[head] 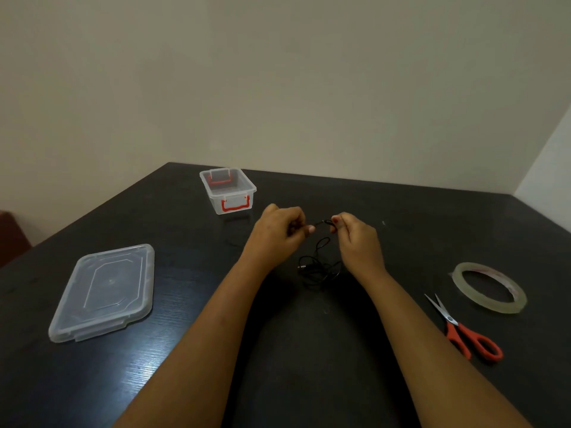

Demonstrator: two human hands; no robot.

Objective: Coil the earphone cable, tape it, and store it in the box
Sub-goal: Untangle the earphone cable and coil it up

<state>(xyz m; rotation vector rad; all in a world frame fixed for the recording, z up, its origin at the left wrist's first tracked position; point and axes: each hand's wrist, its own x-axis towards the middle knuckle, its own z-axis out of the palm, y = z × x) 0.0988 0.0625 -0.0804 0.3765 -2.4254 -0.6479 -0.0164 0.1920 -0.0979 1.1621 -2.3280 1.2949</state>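
Both hands, left [279, 225] & right [355, 231], are pinching a short stretch of earphone cable [319, 267], probably starting the coil; rest is trailing onto desk [309, 350].

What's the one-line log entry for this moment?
phase: coiling | left hand + right hand: pinching earphone cable, rest loose on table | tape, scissors: untouched | box: open, lid aside

Dark wood-grain tabletop [154, 381] filling the lower view, red-handled scissors [463, 332] lying at the right with blades slightly parted and pointing away, plain cream wall [278, 72] behind, dark reddish-brown object [10, 236] at the far left edge, too cropped to identify
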